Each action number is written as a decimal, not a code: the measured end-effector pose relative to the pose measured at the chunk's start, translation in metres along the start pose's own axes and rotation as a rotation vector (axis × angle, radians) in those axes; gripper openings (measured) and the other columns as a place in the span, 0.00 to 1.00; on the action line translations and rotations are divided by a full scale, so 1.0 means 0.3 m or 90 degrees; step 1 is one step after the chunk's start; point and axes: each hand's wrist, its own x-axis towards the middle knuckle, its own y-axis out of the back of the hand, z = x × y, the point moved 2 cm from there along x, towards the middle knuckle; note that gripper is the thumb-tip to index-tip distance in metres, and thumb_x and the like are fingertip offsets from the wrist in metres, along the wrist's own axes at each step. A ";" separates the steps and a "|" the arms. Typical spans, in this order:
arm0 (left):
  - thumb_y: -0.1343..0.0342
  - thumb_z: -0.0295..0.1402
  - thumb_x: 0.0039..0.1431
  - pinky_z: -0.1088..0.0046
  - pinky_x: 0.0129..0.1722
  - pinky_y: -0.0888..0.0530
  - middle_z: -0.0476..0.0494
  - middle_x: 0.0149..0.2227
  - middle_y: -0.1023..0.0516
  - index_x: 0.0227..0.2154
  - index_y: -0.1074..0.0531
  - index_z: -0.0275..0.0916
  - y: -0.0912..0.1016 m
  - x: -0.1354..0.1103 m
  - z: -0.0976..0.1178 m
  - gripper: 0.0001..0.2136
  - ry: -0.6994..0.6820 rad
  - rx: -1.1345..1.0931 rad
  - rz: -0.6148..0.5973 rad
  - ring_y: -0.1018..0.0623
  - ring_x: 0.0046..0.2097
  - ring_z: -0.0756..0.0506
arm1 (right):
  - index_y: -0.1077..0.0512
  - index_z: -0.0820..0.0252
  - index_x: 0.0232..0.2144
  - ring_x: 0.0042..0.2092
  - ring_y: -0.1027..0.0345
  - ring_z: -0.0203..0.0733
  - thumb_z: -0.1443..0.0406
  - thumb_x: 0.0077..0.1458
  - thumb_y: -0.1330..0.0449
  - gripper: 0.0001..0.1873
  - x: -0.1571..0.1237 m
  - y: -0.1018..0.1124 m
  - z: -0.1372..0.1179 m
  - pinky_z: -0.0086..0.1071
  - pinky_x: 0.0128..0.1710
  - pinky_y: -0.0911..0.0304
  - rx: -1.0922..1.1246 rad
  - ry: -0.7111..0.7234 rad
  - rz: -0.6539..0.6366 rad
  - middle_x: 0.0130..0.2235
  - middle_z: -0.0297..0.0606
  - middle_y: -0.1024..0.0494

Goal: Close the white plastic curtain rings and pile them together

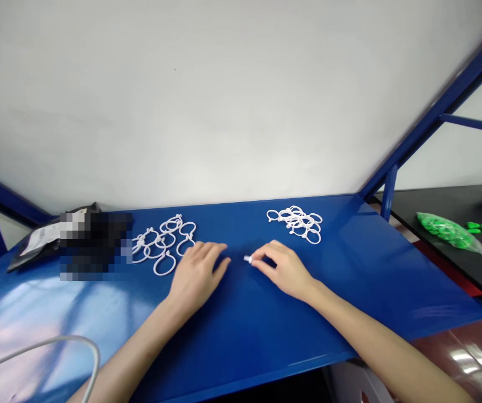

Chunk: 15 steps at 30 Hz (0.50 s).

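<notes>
In the head view, my right hand (285, 271) pinches a small white piece (247, 258) between thumb and fingertips, just above the blue tabletop. Most of that piece is hidden by the fingers, so its kind is unclear. My left hand (197, 274) is held over the table with thumb and fingers apart and nothing between them. Close by on its left lies a loose group of white loops (164, 264), each with a small knob where it closes. Beyond my right hand is a second, overlapping pile of similar white loops (302, 221).
A black plastic package (35, 246) with a white label lies at the back left, partly pixelated. A pale cable (56, 338) curves across the front left. Blue frame bars (409, 145) rise at the right. Past them, a bag of green pieces (448, 232) rests on a black surface (409, 215).
</notes>
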 end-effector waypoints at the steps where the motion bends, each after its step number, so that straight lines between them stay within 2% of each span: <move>1: 0.47 0.37 0.69 0.54 0.51 0.27 0.33 0.48 0.18 0.50 0.23 0.37 0.008 0.008 -0.031 0.13 0.037 0.076 0.015 0.21 0.49 0.34 | 0.23 0.54 0.37 0.42 0.26 0.45 0.65 0.66 0.37 0.04 0.006 0.019 0.026 0.39 0.44 0.30 -0.044 -0.003 0.040 0.40 0.35 0.16; 4: 0.49 0.39 0.68 0.52 0.49 0.27 0.27 0.48 0.20 0.48 0.23 0.33 0.035 0.020 -0.109 0.16 0.145 0.238 0.017 0.23 0.50 0.29 | 0.22 0.53 0.37 0.45 0.28 0.50 0.65 0.66 0.39 0.05 0.021 0.089 0.113 0.44 0.46 0.30 -0.183 -0.024 0.168 0.39 0.38 0.16; 7: 0.51 0.38 0.68 0.51 0.45 0.28 0.28 0.41 0.18 0.40 0.22 0.33 0.046 0.018 -0.138 0.15 0.180 0.280 -0.065 0.22 0.47 0.27 | 0.21 0.53 0.38 0.48 0.31 0.54 0.65 0.65 0.39 0.06 0.033 0.144 0.195 0.48 0.47 0.30 -0.268 -0.064 0.240 0.38 0.41 0.16; 10: 0.55 0.33 0.69 0.53 0.41 0.29 0.30 0.36 0.17 0.35 0.23 0.35 0.043 0.010 -0.126 0.15 0.160 0.262 -0.125 0.19 0.43 0.28 | 0.20 0.52 0.39 0.49 0.32 0.56 0.65 0.65 0.39 0.06 0.042 0.157 0.248 0.50 0.46 0.29 -0.281 -0.084 0.237 0.37 0.43 0.16; 15: 0.54 0.31 0.67 0.59 0.40 0.30 0.35 0.34 0.17 0.33 0.25 0.38 0.035 0.007 -0.081 0.13 0.126 0.228 -0.126 0.18 0.40 0.33 | 0.20 0.53 0.39 0.50 0.31 0.56 0.66 0.62 0.37 0.06 0.048 0.147 0.263 0.50 0.46 0.28 -0.283 -0.092 0.216 0.37 0.43 0.17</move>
